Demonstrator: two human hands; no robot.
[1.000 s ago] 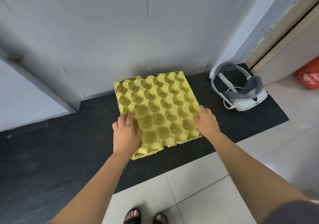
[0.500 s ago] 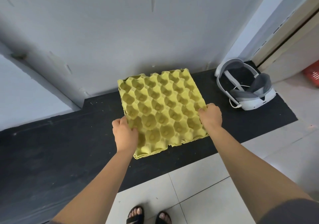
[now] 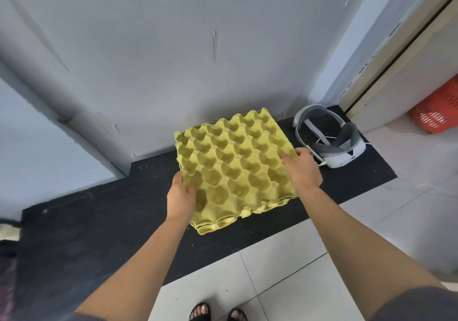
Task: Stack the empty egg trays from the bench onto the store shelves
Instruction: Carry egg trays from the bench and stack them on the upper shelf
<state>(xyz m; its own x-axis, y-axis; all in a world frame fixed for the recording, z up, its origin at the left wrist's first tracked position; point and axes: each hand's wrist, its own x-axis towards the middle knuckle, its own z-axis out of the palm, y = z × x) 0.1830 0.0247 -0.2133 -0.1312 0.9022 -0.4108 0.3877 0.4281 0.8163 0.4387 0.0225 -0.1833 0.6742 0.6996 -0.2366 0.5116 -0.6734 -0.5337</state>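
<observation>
1. The yellow moulded-pulp egg trays (image 3: 235, 162) are a small nested stack; several layered edges show along the near side. The stack sits low over the black bench (image 3: 99, 221), its far corner close to the grey wall (image 3: 173, 60). I cannot tell whether it is fully clear of the surface.
2. My left hand (image 3: 181, 197) grips the left edge, with the thumb pressed into a cup on top and the fingers tucked out of sight beneath.
3. My right hand (image 3: 304, 172) grips the right edge the same way, thumb on top and fingers curled round the rim.
4. I judge this to be the pick-up. The store shelves are not in view, so the carry is ahead of me.
5. The first risk is that the lower trays slide out, because I hold only the edges and the nesting may be loose.
6. Pulp is soft, so a hard thumb could crush a cup or tear the rim.
7. A white-and-grey headset (image 3: 332, 145) lies on the bench just beside my right hand, and a careless swing that way would knock it.
8. A red plastic basket (image 3: 438, 107) stands on the pale tiled floor (image 3: 285, 283), well apart to the right.
</observation>
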